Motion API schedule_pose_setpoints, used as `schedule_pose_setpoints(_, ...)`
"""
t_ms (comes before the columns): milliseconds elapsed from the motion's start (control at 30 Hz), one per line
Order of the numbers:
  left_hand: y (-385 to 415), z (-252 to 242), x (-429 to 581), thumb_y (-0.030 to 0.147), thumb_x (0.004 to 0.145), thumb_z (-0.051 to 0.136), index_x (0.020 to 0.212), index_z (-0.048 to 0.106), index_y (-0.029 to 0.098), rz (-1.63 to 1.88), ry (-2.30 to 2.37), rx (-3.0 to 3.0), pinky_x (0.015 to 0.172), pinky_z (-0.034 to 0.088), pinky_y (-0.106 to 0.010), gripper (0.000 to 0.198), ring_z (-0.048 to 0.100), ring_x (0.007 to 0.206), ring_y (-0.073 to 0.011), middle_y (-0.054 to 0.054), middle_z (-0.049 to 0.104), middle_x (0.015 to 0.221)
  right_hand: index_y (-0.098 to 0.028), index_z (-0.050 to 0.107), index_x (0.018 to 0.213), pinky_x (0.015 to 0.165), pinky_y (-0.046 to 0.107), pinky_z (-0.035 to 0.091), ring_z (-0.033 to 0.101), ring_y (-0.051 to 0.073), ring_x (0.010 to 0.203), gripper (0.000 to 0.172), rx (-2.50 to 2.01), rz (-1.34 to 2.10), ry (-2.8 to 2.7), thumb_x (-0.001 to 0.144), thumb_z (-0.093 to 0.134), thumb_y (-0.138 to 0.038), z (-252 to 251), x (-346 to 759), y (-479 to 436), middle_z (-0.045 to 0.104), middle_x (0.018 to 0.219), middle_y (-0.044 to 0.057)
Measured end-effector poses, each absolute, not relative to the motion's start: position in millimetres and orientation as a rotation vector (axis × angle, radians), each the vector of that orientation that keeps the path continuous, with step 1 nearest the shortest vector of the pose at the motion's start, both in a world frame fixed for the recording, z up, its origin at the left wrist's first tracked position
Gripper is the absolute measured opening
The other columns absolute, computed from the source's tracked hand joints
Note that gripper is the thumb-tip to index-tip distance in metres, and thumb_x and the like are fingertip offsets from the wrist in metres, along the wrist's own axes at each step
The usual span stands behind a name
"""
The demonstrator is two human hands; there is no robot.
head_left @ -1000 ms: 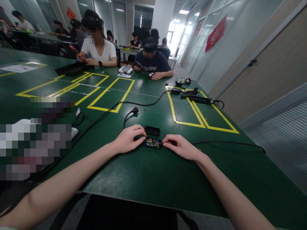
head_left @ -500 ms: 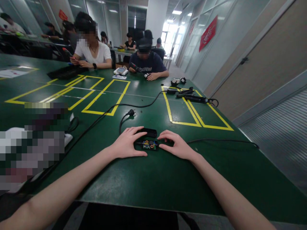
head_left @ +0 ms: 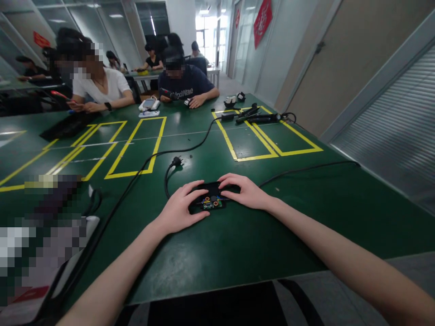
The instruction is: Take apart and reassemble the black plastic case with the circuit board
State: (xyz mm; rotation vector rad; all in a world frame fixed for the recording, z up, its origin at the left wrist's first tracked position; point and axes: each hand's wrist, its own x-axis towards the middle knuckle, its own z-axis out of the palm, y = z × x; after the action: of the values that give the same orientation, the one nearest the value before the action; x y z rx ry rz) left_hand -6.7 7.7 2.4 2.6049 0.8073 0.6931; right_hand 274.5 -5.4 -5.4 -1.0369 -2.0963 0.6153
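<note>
An opened black adapter case lies in front of me, its circuit board [head_left: 212, 203] with copper-coloured coils showing. Just behind it is the loose black cover [head_left: 212, 186]. My left hand [head_left: 181, 207] spreads its fingers around the left end of the board, thumb in front, fingertips by the cover. My right hand [head_left: 245, 191] has its thumb and fingers around the cover's right end; the exact contact is partly hidden. A black cord with a plug [head_left: 176, 161] curves out from behind my left hand. Another cable [head_left: 306, 169] runs off to the right behind my right hand.
Yellow tape outlines mark the green table [head_left: 190, 262]. A long black cable [head_left: 149, 159] crosses it. Black cords and tools [head_left: 261, 117] lie at the back right, a black tray [head_left: 66, 124] at the back left. Blurred-out items stand at near left. Two people [head_left: 188, 83] sit opposite.
My right hand has shifted from the right end of the board back to the cover. My left hand stays around the board. The camera view has turned to the right.
</note>
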Motion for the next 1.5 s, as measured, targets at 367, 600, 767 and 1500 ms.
schedule_pose_setpoints(367,-0.5,-0.6,-5.5,0.021,0.085,0.077,0.151,0.048,0.031,0.773,0.850,2.480,0.120,0.045,-0.054,0.073,0.048,0.146,-0.0320,-0.012,0.045,0.160,-0.024,0.069,0.120,0.085,0.035,0.061,0.065,0.015,0.088,0.034,-0.989,0.889,-1.837,0.086,0.070,-0.022,-9.5,264.9,-9.7,0.060,0.120,0.006)
schedule_pose_setpoints(600,-3.5,-3.1,-4.8,0.019,0.084,0.076,0.156,0.041,0.032,0.731,0.908,2.355,0.121,0.044,-0.051,0.082,0.049,0.146,-0.0299,-0.010,0.043,0.162,-0.022,0.071,0.121,0.085,0.037,0.060,0.065,0.016,0.088,0.034,-0.989,0.844,-1.890,0.088,0.068,-0.017,-9.8,266.2,-9.0,0.062,0.118,0.007)
schedule_pose_setpoints(767,-2.0,-3.8,-7.8,0.022,0.083,0.079,0.156,0.043,0.031,0.701,0.934,2.342,0.113,0.051,-0.050,0.082,0.062,0.130,-0.0294,-0.010,0.062,0.144,-0.022,0.071,0.122,0.085,0.037,0.059,0.066,0.018,0.088,0.035,-1.053,0.834,-1.914,0.087,0.067,-0.016,-9.6,263.3,-10.3,0.072,0.108,0.006)
schedule_pose_setpoints(1500,-2.1,-4.4,-7.8,0.026,0.081,0.079,0.154,0.045,0.030,0.744,0.989,2.353,0.098,0.058,-0.042,0.080,0.068,0.109,-0.0261,-0.007,0.069,0.122,-0.025,0.072,0.116,0.079,0.035,0.063,0.072,0.018,0.083,0.031,-1.064,0.662,-1.866,0.088,0.064,-0.016,-21.9,255.1,-12.5,0.074,0.107,0.006)
